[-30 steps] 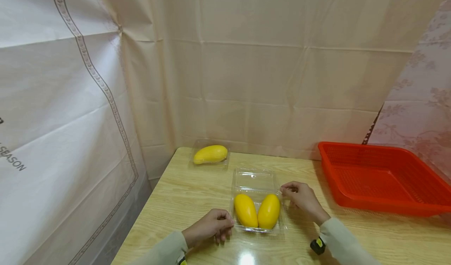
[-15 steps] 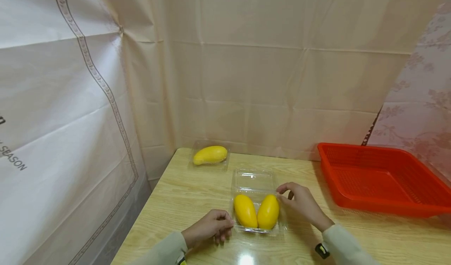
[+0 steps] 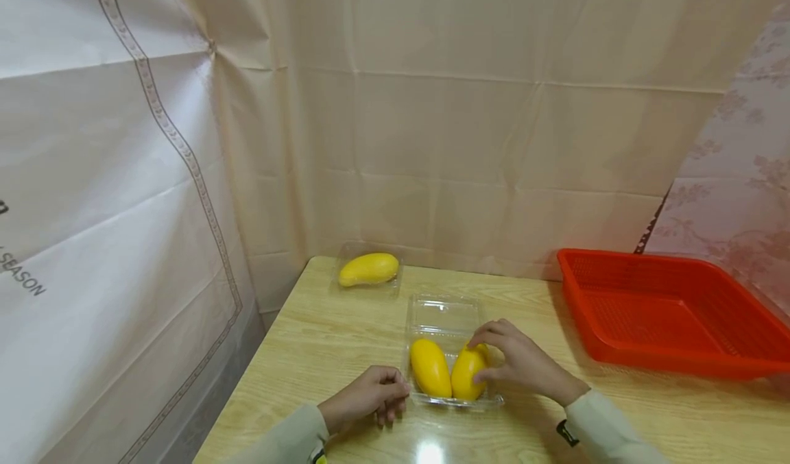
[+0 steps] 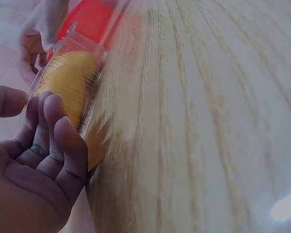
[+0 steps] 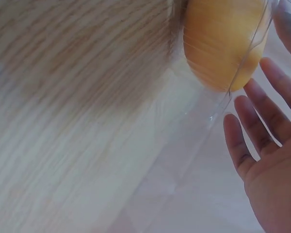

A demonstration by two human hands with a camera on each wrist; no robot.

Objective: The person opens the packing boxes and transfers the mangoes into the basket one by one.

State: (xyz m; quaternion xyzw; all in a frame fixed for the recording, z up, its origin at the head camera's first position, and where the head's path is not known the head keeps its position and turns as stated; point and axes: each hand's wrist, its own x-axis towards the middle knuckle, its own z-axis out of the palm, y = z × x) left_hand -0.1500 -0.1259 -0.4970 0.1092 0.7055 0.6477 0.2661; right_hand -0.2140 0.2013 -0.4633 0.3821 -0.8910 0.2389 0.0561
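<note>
Two yellow mangoes, the left one (image 3: 430, 368) and the right one (image 3: 467, 375), lie side by side in a clear plastic clamshell box (image 3: 453, 403) with its lid (image 3: 446, 314) folded back. My left hand (image 3: 369, 397) pinches the box's left rim near the front corner between thumb and fingers, also seen in the left wrist view. My right hand (image 3: 524, 362) reaches over the box's right side, fingertips at the right mango's far end and thumb at its side. In the right wrist view the fingers (image 5: 269, 109) are spread and nearly straight beside it.
Another yellow mango (image 3: 368, 270) sits in a clear plastic box at the table's back left corner. A red plastic basket (image 3: 617, 349) stands at the right. Cloth (image 3: 432, 142) hangs behind the wooden table (image 3: 308, 340).
My right hand has moved left from the box's right edge to over the right mango, its thumb and fingers spreading apart. The left hand has stayed at the box's rim.
</note>
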